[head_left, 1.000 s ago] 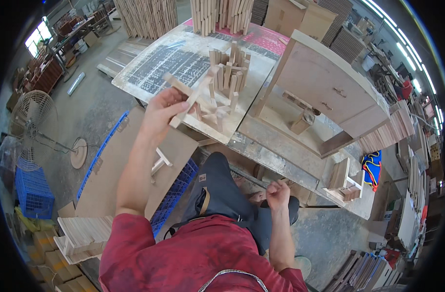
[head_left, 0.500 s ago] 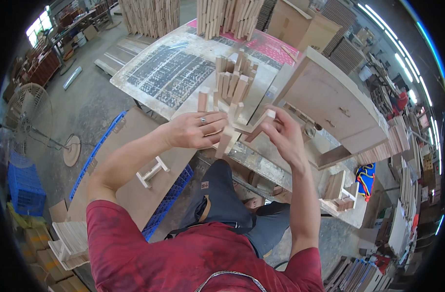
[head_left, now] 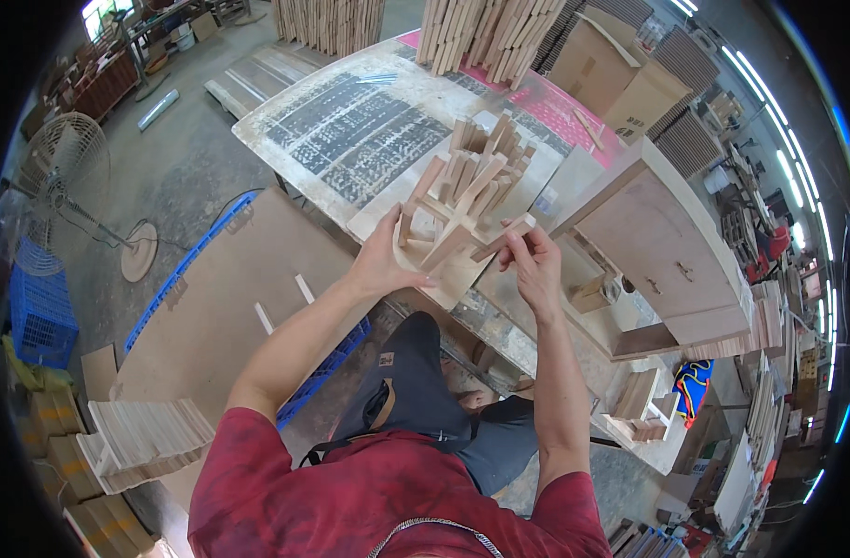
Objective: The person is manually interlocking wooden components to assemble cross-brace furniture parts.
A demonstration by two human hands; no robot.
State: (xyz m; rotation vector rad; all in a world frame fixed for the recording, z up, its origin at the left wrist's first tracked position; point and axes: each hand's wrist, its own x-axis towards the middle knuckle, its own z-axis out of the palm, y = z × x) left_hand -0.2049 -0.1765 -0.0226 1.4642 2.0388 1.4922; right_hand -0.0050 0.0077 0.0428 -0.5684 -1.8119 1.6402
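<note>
A small frame of pale wooden sticks (head_left: pixel 448 244), joined by crossing bars, is between my hands at the near edge of the table. My left hand (head_left: pixel 385 259) grips its left side, thumb along the near end and fingers round the outer stick. On its right side, my right hand (head_left: pixel 534 270) pinches the end of a stick between thumb and fingers. Just behind the frame a cluster of upright wooden sticks (head_left: pixel 490 167) stands close together. Where the frame and the cluster overlap, I cannot tell every stick apart.
A large wooden cabinet-like box (head_left: pixel 648 251) stands on the right. Left of me lies a brown board (head_left: pixel 220 288) over blue crates, with loose white sticks on it. Bundled wooden strips (head_left: pixel 485 37) stand at the table's far side. A floor fan (head_left: pixel 66 177) is at far left.
My left hand has gone from lying palm down over the sticks to gripping the frame's left side, thumb spread wide. My right hand keeps its pinch, slightly lower. The head view has shifted.
</note>
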